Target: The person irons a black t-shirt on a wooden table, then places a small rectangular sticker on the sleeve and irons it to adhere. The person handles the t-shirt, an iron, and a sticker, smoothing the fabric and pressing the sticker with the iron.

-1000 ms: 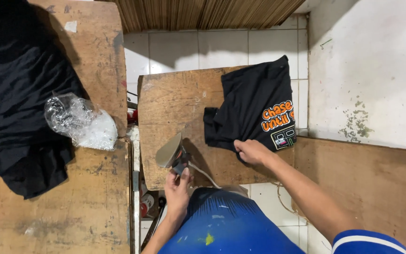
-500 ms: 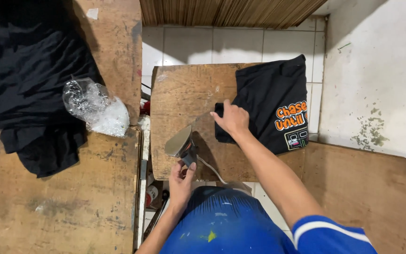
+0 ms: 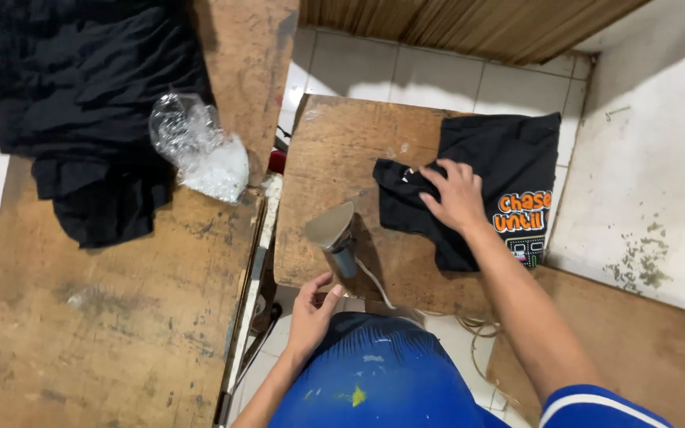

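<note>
right hand (image 3: 455,194) spread flat on black shirt (image 3: 509,178); left hand (image 3: 311,311) loosely open near iron (image 3: 333,231), apparently not touching.

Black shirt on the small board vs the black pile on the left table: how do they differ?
The printed black T-shirt lies fairly flat on the small wooden board, showing an orange and white print; the black garment pile on the left table is bunched, with no print visible. The right hand presses on the T-shirt; no hand touches the pile, which has a crumpled clear plastic bag beside it. Both are black fabric.
</note>
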